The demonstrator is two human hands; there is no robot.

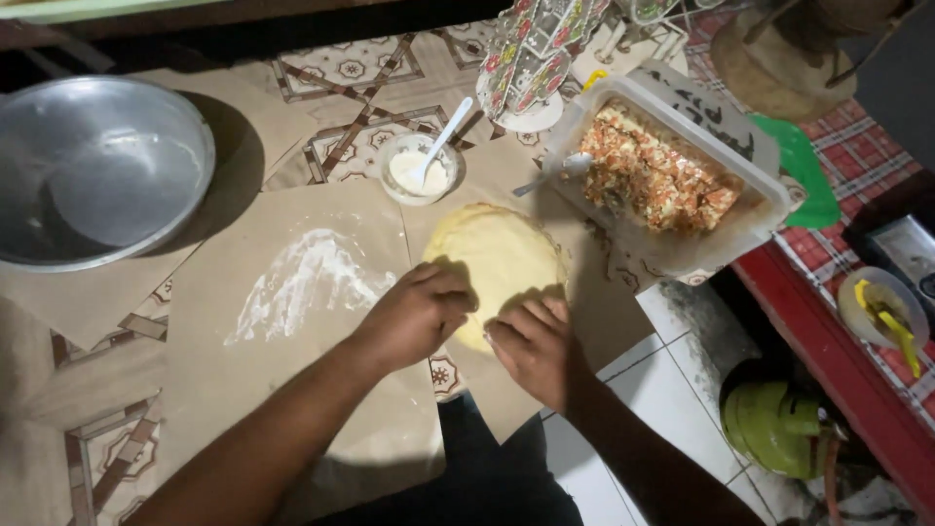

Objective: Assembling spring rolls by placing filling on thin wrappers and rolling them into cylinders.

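Note:
A flat round of pale yellow dough [499,255] lies on brown paper [292,390] spread over the floor. My left hand [417,314] rests on the dough's near left edge, fingers curled over it. Fingers bent, my right hand [531,346] presses on the near right edge. A patch of white flour [304,282] is dusted on the paper left of the dough.
A large metal bowl [97,166] sits at the far left. A small glass bowl of white paste with a white spoon [421,171] stands behind the dough. A clear plastic tub of chopped orange filling [662,175] is at the right, a green gas cylinder [779,424] lower right.

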